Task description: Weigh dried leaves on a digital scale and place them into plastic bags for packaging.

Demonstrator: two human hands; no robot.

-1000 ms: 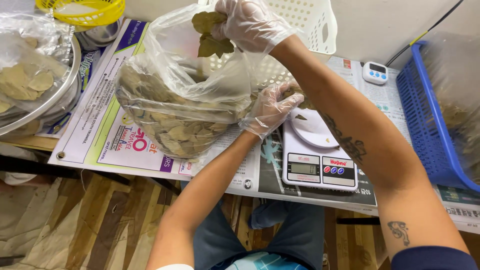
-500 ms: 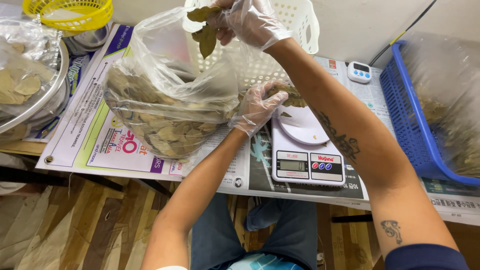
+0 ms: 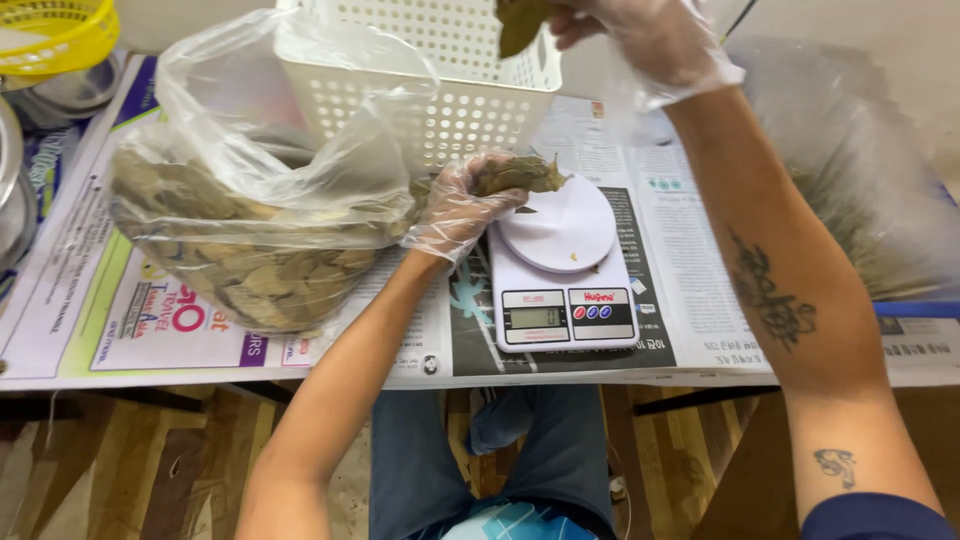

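Dried brownish-green bay leaves (image 3: 520, 175) sit bunched in the gloved left hand (image 3: 455, 205), whose fingers curl closed around them just above the round plate of the white digital kitchen scale (image 3: 560, 262). Raised at the top edge, the gloved right hand (image 3: 650, 35) pinches more dried leaves (image 3: 520, 20) over the white perforated plastic basket (image 3: 440, 75). Beside the left hand, a clear plastic bag of leaves (image 3: 250, 215) rests on the newspaper-covered desk (image 3: 690, 270).
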